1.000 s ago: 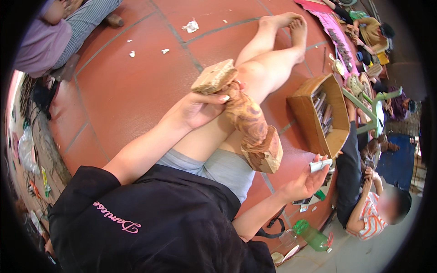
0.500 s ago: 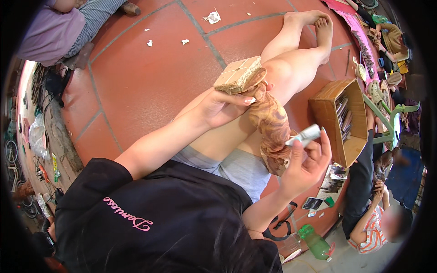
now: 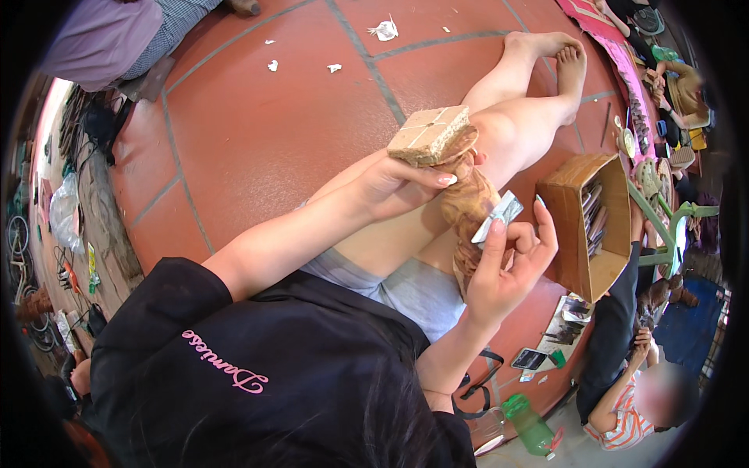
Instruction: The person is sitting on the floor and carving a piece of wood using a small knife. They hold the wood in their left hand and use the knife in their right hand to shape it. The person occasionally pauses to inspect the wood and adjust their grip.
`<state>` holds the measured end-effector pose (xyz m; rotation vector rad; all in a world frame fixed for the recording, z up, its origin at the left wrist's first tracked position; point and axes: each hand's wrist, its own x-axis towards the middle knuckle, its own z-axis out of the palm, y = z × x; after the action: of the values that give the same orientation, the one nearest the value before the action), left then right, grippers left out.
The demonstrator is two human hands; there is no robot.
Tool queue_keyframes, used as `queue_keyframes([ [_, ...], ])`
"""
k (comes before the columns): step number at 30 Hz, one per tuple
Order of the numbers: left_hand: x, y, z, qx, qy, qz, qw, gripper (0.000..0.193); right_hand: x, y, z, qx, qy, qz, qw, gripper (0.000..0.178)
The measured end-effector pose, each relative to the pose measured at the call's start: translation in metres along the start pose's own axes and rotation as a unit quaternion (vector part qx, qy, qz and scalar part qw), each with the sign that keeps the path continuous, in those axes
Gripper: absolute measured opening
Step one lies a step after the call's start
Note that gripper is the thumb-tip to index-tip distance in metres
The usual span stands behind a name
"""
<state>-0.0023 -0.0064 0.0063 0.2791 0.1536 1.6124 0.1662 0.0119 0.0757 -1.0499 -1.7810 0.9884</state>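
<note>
My left hand point(image 3: 406, 186) is closed round the upper part of a carved wooden piece point(image 3: 468, 201), brown with swirling grain. The carving lies slanted over my lap, and a pale square block point(image 3: 429, 137) sits at its far end, crossed by a thin cord or line. Between thumb and fingers, my right hand point(image 3: 511, 261) pinches a small folded strip point(image 3: 500, 215), whitish to pale blue, like folded paper or sandpaper. The strip rests at or just over the carving's side; contact cannot be told. The carving's near end is partly hidden behind my right hand.
To the right stands an open cardboard box point(image 3: 585, 222) with thin dark pieces inside, beside a green stool point(image 3: 671, 226). A phone point(image 3: 530, 359) and a green bottle point(image 3: 530, 425) lie lower right. Other people sit at upper left and on the right. White scraps point(image 3: 383, 30) dot the tiled floor.
My right hand has shifted slightly up and left along the carving, and the strip has turned to show a broader face. My left hand keeps its hold while the whole view has shifted a little.
</note>
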Motion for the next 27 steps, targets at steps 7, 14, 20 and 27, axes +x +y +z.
queue_keyframes([
  [7, 0.000, 0.001, 0.002, -0.002, 0.000, -0.001, 1.000, 0.052, 0.005, -0.004, 0.012, -0.022, 0.012, -0.036, 0.999, 0.044],
  [14, -0.002, 0.003, 0.002, -0.006, 0.004, 0.000, 1.000, 0.055, 0.012, -0.006, 0.007, -0.196, -0.088, -0.090, 0.972, 0.044],
  [20, -0.003, 0.002, 0.000, -0.009, 0.010, -0.005, 1.000, 0.067, 0.020, -0.010, 0.024, -0.115, -0.016, -0.077, 0.990, 0.045],
  [27, -0.003, 0.004, 0.000, -0.001, 0.024, -0.007, 1.000, 0.068, 0.013, -0.018, 0.017, -0.161, -0.070, -0.062, 0.982, 0.041],
])
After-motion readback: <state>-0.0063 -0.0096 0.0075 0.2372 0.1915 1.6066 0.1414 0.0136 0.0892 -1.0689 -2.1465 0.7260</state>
